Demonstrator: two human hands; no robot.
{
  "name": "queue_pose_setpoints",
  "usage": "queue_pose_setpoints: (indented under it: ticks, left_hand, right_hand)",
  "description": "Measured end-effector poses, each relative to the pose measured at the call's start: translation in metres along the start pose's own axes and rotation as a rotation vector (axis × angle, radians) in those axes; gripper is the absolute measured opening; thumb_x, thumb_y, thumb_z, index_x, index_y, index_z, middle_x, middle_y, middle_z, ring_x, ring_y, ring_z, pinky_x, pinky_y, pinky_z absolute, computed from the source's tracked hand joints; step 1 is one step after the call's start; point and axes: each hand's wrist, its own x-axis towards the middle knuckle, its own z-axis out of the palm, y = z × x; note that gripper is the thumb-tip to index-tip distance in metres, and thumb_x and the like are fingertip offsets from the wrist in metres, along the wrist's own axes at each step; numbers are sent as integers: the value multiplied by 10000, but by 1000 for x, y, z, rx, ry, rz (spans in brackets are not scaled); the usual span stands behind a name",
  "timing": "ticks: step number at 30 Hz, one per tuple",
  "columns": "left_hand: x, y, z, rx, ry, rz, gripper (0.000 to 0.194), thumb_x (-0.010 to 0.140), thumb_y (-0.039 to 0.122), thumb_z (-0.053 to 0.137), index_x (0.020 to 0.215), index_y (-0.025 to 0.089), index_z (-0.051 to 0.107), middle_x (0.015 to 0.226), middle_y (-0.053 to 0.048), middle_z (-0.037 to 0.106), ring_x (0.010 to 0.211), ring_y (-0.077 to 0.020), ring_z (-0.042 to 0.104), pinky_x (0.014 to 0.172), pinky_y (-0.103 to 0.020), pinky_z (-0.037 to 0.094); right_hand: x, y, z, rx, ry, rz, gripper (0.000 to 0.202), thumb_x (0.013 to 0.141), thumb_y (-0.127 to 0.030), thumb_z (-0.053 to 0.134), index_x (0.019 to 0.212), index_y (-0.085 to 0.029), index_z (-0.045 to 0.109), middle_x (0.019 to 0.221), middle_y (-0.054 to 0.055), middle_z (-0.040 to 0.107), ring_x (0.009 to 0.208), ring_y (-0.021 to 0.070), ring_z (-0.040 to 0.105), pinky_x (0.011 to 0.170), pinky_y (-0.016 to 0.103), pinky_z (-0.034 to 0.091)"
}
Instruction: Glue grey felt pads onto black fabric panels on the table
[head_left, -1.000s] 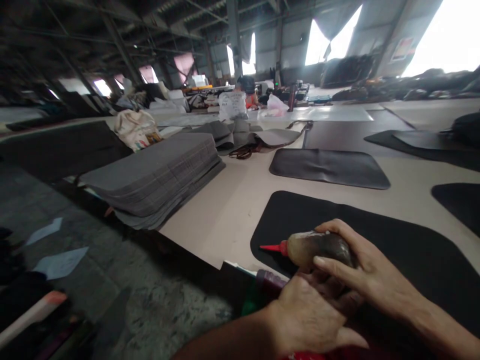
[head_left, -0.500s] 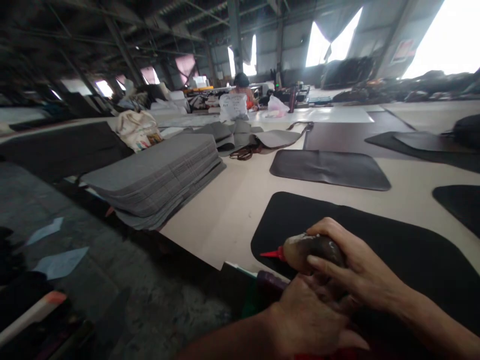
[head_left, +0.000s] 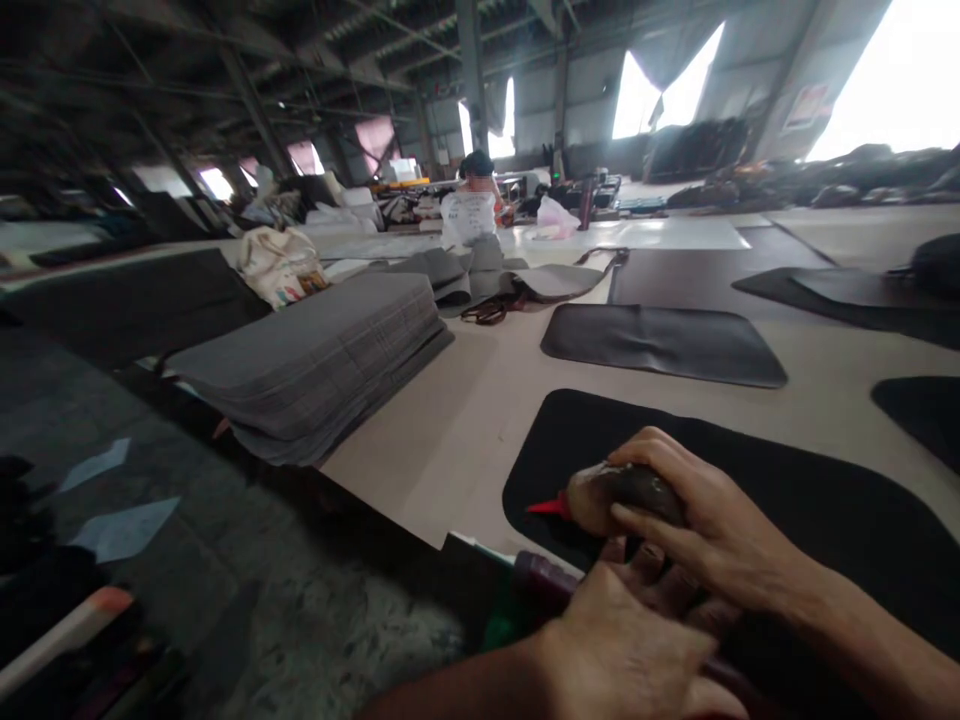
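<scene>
Bottle (head_left: 630, 496) in the right hand (head_left: 705, 510), above a black sheet (head_left: 795, 480)

Nearest is the left hand (head_left: 622, 640), partly tucked beneath the other (whether it grips anything, I cannot tell), while the right hand is closed around the bottle, its red tip (head_left: 547, 506) pointing left over the sheet's left end. That sheet lies flat on a pale table (head_left: 450, 430), with a dark brown sheet (head_left: 664, 345) just beyond. Farther off to the left lies a thick stack of grey sheets (head_left: 322, 335), a cloth bag (head_left: 279, 262) behind it; farther still, a person (head_left: 480, 172) shows behind a white bag (head_left: 466, 215)
</scene>
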Motion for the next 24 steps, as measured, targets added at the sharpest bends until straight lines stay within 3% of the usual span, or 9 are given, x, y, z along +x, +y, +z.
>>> queue_pose_setpoints:
  ticks: [4,8,14,19,24]
  left_hand:
    - [1,-1,-2,-7,-11,6,747,966,701,313,1574,275,237,1658,-39,205,1500,-343,204,1145,-491,312]
    - [2,-3,-5,-31,-43,30,740,961,710,308,1540,251,332,1627,-58,286,1493,-355,213,1168,-534,282]
    - [3,-6,-6,-72,-53,38,739,944,738,297,1517,277,379,1607,-64,324,1490,-352,233,1165,-534,290]
    - [3,-7,-9,-40,-47,39,734,946,732,318,1518,276,377,1616,-61,312,1487,-350,238,1163,-514,282]
    - [2,-6,-6,-49,-46,46,723,962,717,272,1516,267,383,1604,-59,338,1485,-341,247,1161,-522,286]
  right_hand:
    - [4,-1,-5,-11,-23,-5,161,927,-252,578,1079,-265,526,1024,8,535,872,177,550,741,328,459]
    - [13,1,-7,-127,34,-38,180,913,-215,572,1082,-259,527,1025,12,534,874,186,542,744,340,445]
    - [18,3,-12,-130,57,1,213,901,-229,600,1097,-265,524,1042,3,546,887,184,550,759,335,444]
    - [18,-3,-13,-50,-17,10,202,902,-254,610,1086,-265,527,1042,1,554,894,185,557,760,320,450]
    - [25,-3,-11,-143,-28,4,181,906,-244,583,1078,-257,526,1028,16,551,866,196,554,743,334,436]
